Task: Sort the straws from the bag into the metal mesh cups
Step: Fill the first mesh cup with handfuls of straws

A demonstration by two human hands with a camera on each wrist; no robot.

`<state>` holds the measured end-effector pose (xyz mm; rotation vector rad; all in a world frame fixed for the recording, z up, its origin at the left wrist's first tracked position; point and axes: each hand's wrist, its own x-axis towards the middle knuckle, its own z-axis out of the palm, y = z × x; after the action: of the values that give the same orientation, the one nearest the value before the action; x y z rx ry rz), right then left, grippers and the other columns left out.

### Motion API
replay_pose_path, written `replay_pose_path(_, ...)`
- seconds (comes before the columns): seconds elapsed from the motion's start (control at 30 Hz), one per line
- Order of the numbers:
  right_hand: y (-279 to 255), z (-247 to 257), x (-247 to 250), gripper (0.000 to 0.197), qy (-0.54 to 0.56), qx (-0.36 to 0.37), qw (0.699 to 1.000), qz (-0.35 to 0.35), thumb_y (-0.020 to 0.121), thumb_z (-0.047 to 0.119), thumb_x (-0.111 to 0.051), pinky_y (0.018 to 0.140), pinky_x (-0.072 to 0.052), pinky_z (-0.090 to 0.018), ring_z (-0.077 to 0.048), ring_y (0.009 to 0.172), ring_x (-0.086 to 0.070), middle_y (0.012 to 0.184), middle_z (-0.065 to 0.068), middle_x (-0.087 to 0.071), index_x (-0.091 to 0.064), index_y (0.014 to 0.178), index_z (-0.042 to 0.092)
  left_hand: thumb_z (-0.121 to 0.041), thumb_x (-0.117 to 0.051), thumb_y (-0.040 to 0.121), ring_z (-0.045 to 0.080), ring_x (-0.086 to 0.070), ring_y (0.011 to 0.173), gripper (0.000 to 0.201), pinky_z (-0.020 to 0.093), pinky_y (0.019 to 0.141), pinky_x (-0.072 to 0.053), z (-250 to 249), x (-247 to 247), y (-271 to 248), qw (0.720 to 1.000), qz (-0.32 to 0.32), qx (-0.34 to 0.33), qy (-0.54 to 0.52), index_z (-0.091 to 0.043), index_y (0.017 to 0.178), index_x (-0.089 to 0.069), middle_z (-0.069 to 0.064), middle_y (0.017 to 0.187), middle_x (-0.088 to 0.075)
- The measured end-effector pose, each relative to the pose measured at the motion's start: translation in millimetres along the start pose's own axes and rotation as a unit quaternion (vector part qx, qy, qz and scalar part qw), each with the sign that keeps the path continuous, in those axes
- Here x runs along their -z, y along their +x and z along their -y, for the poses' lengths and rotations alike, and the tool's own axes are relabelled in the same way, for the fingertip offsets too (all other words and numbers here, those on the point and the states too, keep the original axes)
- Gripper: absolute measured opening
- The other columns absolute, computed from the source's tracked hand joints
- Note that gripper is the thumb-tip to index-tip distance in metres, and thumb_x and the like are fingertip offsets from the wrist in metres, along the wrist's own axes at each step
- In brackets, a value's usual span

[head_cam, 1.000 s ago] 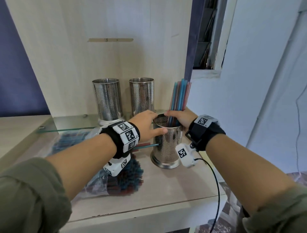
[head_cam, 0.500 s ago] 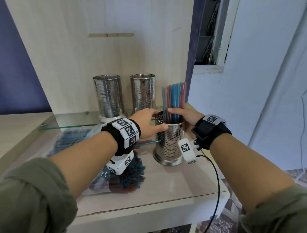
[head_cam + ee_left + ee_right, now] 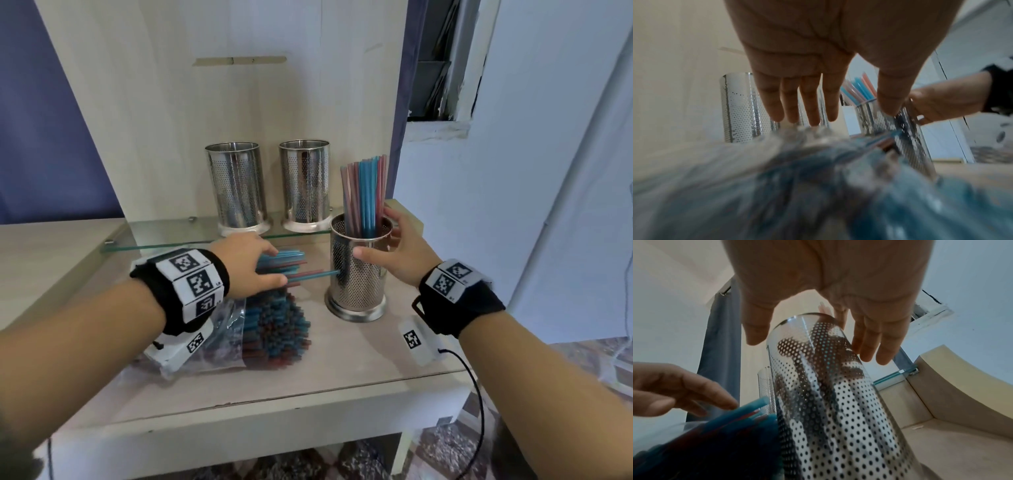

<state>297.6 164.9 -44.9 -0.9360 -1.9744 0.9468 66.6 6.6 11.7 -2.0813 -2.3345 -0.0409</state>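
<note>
A mesh cup (image 3: 359, 274) stands on the table with several blue and pink straws (image 3: 364, 195) upright in it. My right hand (image 3: 375, 236) is spread around its upper part, thumb at the front and straight fingers by the far rim; the right wrist view shows the right hand (image 3: 813, 345) loosely flanking the cup (image 3: 828, 394). My left hand (image 3: 275, 266) reaches with straight fingers over the straw ends (image 3: 291, 267) sticking out of the clear bag (image 3: 267, 329). The left wrist view shows the left hand (image 3: 846, 113) above the blurred bag (image 3: 797, 186).
Two empty mesh cups (image 3: 236, 188) (image 3: 305, 185) stand on a glass shelf (image 3: 154, 236) against the wooden back panel. The table edge (image 3: 308, 397) runs close in front, and a white wall lies to the right.
My left hand left the cup's side and moved left onto the bag's straws. My right hand let go of the straws, which now stand in the cup, and dropped around the cup.
</note>
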Motion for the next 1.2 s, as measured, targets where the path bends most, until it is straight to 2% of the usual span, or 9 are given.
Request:
replay_pose_path(0.07,1,3,-4,0.113,-0.005,0.004,1.000,-0.018,0.055,0.061,-0.087,0.099,-0.048,-0.030,-0.010,0.117,-0.056,0.134,0.008,-0.053,-0.034,0.147,0.021,-0.061,-0.056,0.084,0.019,-0.045,0.122,0.063,0.035,0.104,-0.038,2,-12,-1,1.000,0.003,-0.003,0.024,-0.024,0.134,-0.051,0.001,0.133,-0.050)
replay_pose_path(0.17,-6,7,-7,0.099,0.010,-0.012,0.999,-0.031,0.068,0.041,-0.085,0.083,-0.040,-0.012,-0.008,0.112,-0.051,0.135,0.005,-0.050,-0.031,0.149,0.018,-0.067,-0.053,0.081,0.021,-0.036,0.128,0.071,0.039,0.108,-0.033,2,-26,1,0.999,-0.021,-0.007,0.048,-0.026,0.139,-0.043,0.002,0.138,-0.043)
replay_pose_path(0.27,-10,8,-7,0.096,0.011,-0.011,0.999,-0.052,0.071,0.038,-0.084,0.088,-0.038,-0.019,-0.006,0.110,-0.048,0.140,0.001,-0.049,-0.031,0.149,0.018,-0.071,-0.049,0.080,0.025,-0.025,0.135,0.079,0.040,0.112,-0.028,-1,-29,6,0.996,-0.051,0.000,0.071,-0.026,0.143,-0.036,0.004,0.146,-0.034)
replay_pose_path(0.4,-14,10,-9,0.094,0.014,-0.015,0.998,-0.059,0.073,0.037,-0.083,0.090,-0.037,-0.020,-0.005,0.108,-0.047,0.143,0.000,-0.048,-0.030,0.149,0.019,-0.075,-0.046,0.079,0.030,-0.017,0.140,0.076,0.044,0.112,-0.023,-4,-29,12,0.994,-0.026,0.038,0.098,-0.027,0.138,-0.045,0.006,0.151,-0.028)
replay_pose_path(0.67,-16,10,-9,0.096,0.013,-0.029,0.998,-0.059,0.070,0.041,-0.084,0.095,-0.038,-0.025,-0.010,0.113,-0.050,0.143,-0.001,-0.050,-0.029,0.148,0.022,-0.069,-0.044,0.084,0.028,-0.017,0.141,0.070,0.044,0.112,-0.022,9,-30,10,0.996,-0.013,0.065,0.067,-0.030,0.143,-0.037,0.005,0.153,-0.025)
replay_pose_path(0.83,-17,11,-10,0.097,0.012,-0.035,0.998,-0.060,0.070,0.042,-0.084,0.093,-0.038,-0.025,-0.008,0.109,-0.050,0.140,-0.001,-0.052,-0.030,0.148,0.022,-0.065,-0.053,0.082,0.024,-0.023,0.136,0.059,0.041,0.112,-0.026,13,-31,12,0.997,-0.010,0.044,0.058,-0.032,0.132,-0.052,-0.001,0.147,-0.036)
replay_pose_path(0.97,-19,14,-9,0.096,0.015,-0.038,0.998,-0.055,0.072,0.039,-0.083,0.093,-0.037,-0.024,-0.007,0.109,-0.048,0.142,-0.002,-0.050,-0.028,0.149,0.021,-0.056,-0.059,0.084,0.024,-0.031,0.130,0.051,0.039,0.110,-0.030,18,-32,15,0.999,-0.034,0.021,0.014,-0.022,0.122,-0.061,-0.003,0.140,-0.044)
replay_pose_path(1.1,-21,16,-9,0.095,0.014,-0.037,0.998,-0.051,0.073,0.037,-0.082,0.093,-0.036,-0.024,-0.008,0.109,-0.047,0.143,-0.003,-0.049,-0.027,0.149,0.020,-0.046,-0.060,0.087,0.021,-0.057,0.096,0.036,0.038,0.087,-0.047,22,-27,13,0.996,-0.062,-0.017,-0.063,-0.016,0.106,-0.065,0.004,0.111,-0.063)
replay_pose_path(1.2,-22,17,-9,0.096,0.015,-0.038,0.998,-0.051,0.072,0.037,-0.083,0.094,-0.037,-0.025,-0.009,0.109,-0.048,0.142,-0.003,-0.050,-0.028,0.149,0.020,-0.042,-0.058,0.091,0.018,-0.056,0.077,0.028,0.030,0.069,-0.043,22,-20,10,0.995,-0.062,-0.019,-0.080,-0.019,0.105,-0.056,0.001,0.093,-0.062)
